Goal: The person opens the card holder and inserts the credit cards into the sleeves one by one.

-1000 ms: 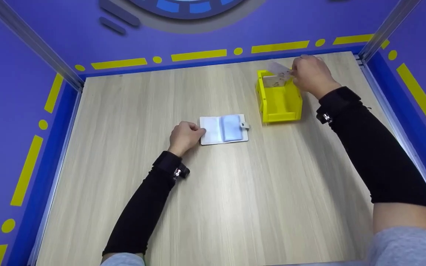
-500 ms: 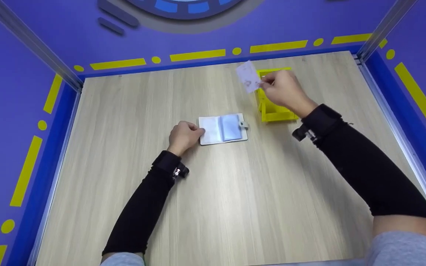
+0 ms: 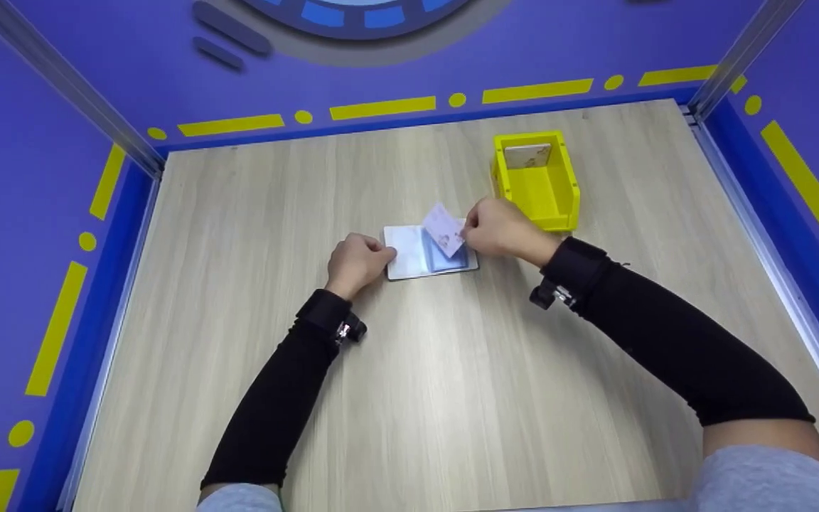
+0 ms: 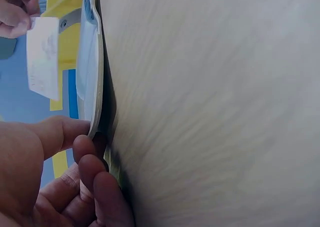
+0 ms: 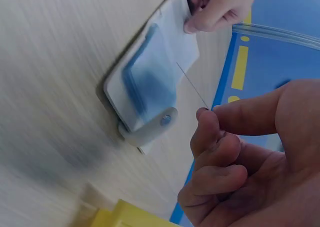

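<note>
An open card holder (image 3: pixel 407 267) with white covers, bluish clear sleeves and a snap strap (image 5: pixel 155 129) lies on the table. My left hand (image 3: pixel 355 264) pinches its left cover edge between thumb and fingers, the thumb on top in the left wrist view. My right hand (image 3: pixel 500 229) pinches a pale card (image 3: pixel 443 229) with small printed marks by one edge. That card is tilted above the sleeves; in the right wrist view it shows edge-on as a thin line.
A yellow bin (image 3: pixel 541 199) stands behind and to the right of the card holder, with another printed card (image 3: pixel 527 156) leaning on its back wall. Blue-purple walls (image 3: pixel 381 82) with yellow marks border the wooden table (image 3: pixel 409 398) at the back and sides.
My right hand has carried the card out of the yellow bin, leftward and toward me, to above the card holder's sleeves. My left hand has stayed at the cover edge.
</note>
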The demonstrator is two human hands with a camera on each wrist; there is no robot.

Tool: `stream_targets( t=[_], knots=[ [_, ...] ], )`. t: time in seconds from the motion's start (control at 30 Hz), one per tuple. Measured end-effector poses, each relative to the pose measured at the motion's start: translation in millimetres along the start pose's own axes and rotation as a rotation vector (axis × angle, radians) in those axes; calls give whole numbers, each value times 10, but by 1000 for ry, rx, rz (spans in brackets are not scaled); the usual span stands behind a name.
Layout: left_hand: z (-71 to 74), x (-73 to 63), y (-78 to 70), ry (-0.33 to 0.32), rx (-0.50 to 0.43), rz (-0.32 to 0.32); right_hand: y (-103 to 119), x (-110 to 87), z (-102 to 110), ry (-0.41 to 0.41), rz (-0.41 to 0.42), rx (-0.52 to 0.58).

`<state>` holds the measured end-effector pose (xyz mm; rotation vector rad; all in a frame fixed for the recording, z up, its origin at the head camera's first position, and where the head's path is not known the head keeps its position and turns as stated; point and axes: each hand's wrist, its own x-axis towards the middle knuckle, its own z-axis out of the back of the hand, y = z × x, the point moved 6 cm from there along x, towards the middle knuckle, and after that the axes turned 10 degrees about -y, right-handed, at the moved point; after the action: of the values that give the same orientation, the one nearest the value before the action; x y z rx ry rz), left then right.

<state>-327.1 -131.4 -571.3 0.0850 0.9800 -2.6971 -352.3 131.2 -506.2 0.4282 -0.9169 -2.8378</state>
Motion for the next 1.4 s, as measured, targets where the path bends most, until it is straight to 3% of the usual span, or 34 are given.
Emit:
stream_targets(
  t=[0.53,1.4],
  knots=[
    [18,7,-30,-7,1,1,-84,93,-240,57,-84,-48],
    [-2,1,-12,-5,38,-3,-62,164,-403,120,-32,-62]
  ],
)
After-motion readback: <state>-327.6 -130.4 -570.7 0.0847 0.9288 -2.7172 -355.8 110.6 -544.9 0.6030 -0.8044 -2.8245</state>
